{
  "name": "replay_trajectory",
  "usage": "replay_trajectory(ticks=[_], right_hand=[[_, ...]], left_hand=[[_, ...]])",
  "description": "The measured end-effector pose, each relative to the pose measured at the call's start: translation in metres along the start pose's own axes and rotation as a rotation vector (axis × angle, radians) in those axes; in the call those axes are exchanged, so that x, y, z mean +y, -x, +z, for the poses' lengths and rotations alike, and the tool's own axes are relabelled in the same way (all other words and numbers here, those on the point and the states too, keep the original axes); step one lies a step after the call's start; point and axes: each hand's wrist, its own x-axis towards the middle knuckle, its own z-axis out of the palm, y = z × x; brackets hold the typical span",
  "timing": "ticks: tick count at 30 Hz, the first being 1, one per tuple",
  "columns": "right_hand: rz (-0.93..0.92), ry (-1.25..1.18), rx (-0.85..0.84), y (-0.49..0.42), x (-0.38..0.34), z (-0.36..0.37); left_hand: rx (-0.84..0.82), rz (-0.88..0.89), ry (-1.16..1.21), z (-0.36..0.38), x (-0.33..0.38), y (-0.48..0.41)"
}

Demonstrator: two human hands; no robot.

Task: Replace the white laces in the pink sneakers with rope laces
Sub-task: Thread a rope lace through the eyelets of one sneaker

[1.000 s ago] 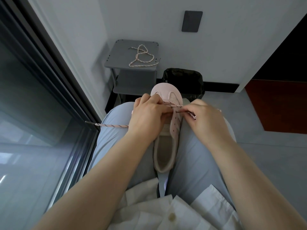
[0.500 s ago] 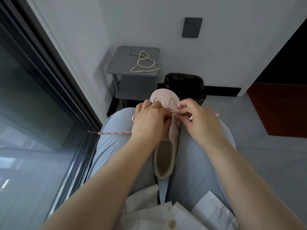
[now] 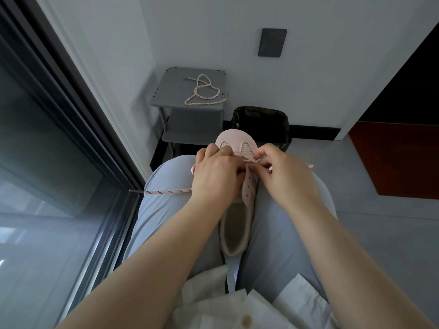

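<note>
With the pink sneaker (image 3: 234, 233) wedged between my thighs, toe pointing far, and my left hand (image 3: 217, 178) and right hand (image 3: 286, 179) both curled, pinching the rope lace (image 3: 166, 192) at the far eyelets, I judge an uneven tug could drag its loose left tail through.

This looks like the corner of a plain indoor room, a home or an office; which of the two cannot be told. A tall dark-framed glass door (image 3: 47, 162) meets a white wall (image 3: 190, 32) bearing a dark wall plate (image 3: 272, 42) and a black skirting board (image 3: 313, 132). On the grey floor (image 3: 380, 233) stand a small grey counter (image 3: 171, 86) with a shelf beneath and a bin lined with a black bag (image 3: 261, 122).
</note>
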Motion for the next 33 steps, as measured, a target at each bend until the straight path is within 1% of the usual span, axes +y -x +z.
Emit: replay_trajectory(ticks=[4,5,7,9,11,12,13,14,16,18,19,20,21,22,24,26,27,28,29,30,31,33], right_hand=[[-0.027,0.065,0.145,0.0,0.005,0.003],[-0.031,0.091,0.148,-0.001,0.007,0.004],[-0.034,0.162,0.1,-0.003,0.01,0.005],[-0.045,0.197,0.1,-0.004,0.011,0.005],[-0.061,0.196,0.148,-0.004,0.011,0.005],[-0.072,0.194,0.179,-0.003,0.012,0.005],[-0.076,0.18,0.206,-0.003,0.012,0.005],[-0.07,0.141,0.224,-0.003,0.011,0.004],[-0.053,-0.042,0.219,-0.002,0.009,-0.001],[-0.031,-0.271,0.144,0.001,0.006,-0.006],[-0.026,-0.344,0.112,0.003,0.005,-0.007],[-0.034,-0.393,0.103,0.004,0.005,-0.008],[-0.049,-0.43,0.109,0.005,0.005,-0.009],[-0.067,-0.462,0.121,0.006,0.007,-0.01],[-0.096,-0.505,0.141,0.006,0.009,-0.012],[-0.108,-0.503,0.151,0.006,0.012,-0.014],[-0.111,-0.495,0.156,0.005,0.014,-0.014],[-0.111,-0.49,0.161,0.005,0.015,-0.014],[-0.108,-0.487,0.164,0.005,0.016,-0.014],[-0.104,-0.479,0.162,0.006,0.016,-0.014],[-0.103,-0.466,0.152,0.006,0.016,-0.013],[-0.102,-0.425,0.122,0.007,0.014,-0.012]], left_hand=[[-0.022,-0.015,0.012,-0.001,0.0,0.003],[-0.033,-0.018,0.026,-0.003,-0.002,0.004],[-0.065,-0.034,0.069,-0.013,-0.009,0.007],[-0.158,-0.033,0.074,-0.026,-0.013,0.008],[-0.271,-0.007,0.026,-0.039,-0.018,0.01],[-0.319,-0.001,0.047,-0.045,-0.023,0.012],[-0.348,-0.011,0.138,-0.051,-0.028,0.013],[-0.366,-0.048,0.312,-0.057,-0.032,0.014],[-0.364,-0.17,0.841,-0.066,-0.032,0.015],[-0.357,-0.257,1.386,-0.066,-0.025,0.012],[-0.346,-0.28,1.591,-0.064,-0.022,0.011],[-0.329,-0.308,1.728,-0.062,-0.019,0.01],[-0.313,-0.345,1.791,-0.062,-0.018,0.009],[-0.291,-0.39,1.786,-0.062,-0.021,0.008],[-0.244,-0.481,1.616,-0.066,-0.029,0.008],[-0.229,-0.563,1.292,-0.074,-0.037,0.01],[-0.232,-0.576,1.067,-0.08,-0.039,0.011],[-0.252,-0.551,0.813,-0.086,-0.042,0.013],[-0.299,-0.492,0.563,-0.092,-0.045,0.015],[-0.359,-0.428,0.362,-0.097,-0.048,0.018],[-0.414,-0.379,0.228,-0.104,-0.049,0.021],[-0.494,-0.359,0.123,-0.116,-0.05,0.024]])
